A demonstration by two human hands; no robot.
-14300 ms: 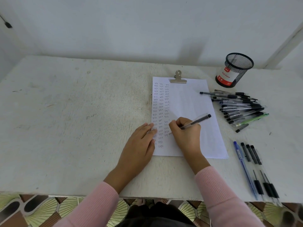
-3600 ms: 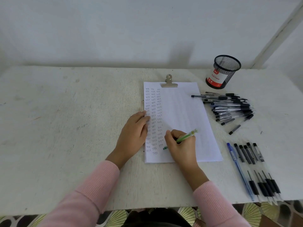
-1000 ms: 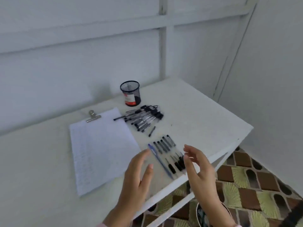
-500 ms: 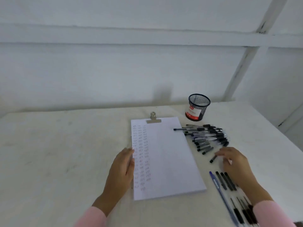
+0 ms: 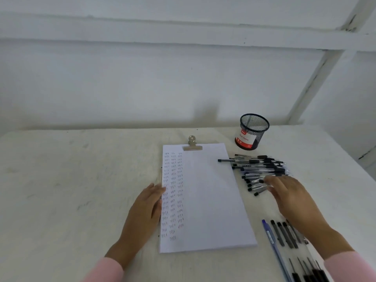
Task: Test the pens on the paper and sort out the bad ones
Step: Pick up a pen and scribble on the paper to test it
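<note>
Gone from the paper since the green pen was writing there a few seconds ago, the right hand (image 5: 291,197) now reaches over to the pile of pens (image 5: 259,168). Its fingers are stretched out and loosely spread, their tips on the nearest pens of the pile. Motion blur hides the exact contact.

These pens are clear-barrelled with black caps. They lie heaped roughly side by side just right of the paper (image 5: 205,200), and one sticks out left onto the sheet's edge.

Nearer the table's front edge, under the right forearm, is a separate row of pens (image 5: 284,235) laid parallel, dark-bodied, with a blue pen (image 5: 271,241) at its left end.

The paper is a white sheet with three narrow columns of small scribbled marks down its left side. A metal clip (image 5: 192,145) holds it at the top.

The left hand (image 5: 145,210) lies flat and relaxed on the table, its fingertips touching the sheet's left edge.

A black mesh cup (image 5: 252,130) with a red and white label stands upright behind the pile. Everything rests on a worn white table (image 5: 71,190) against a white wall, and both wrists show pink sleeves (image 5: 105,270).
</note>
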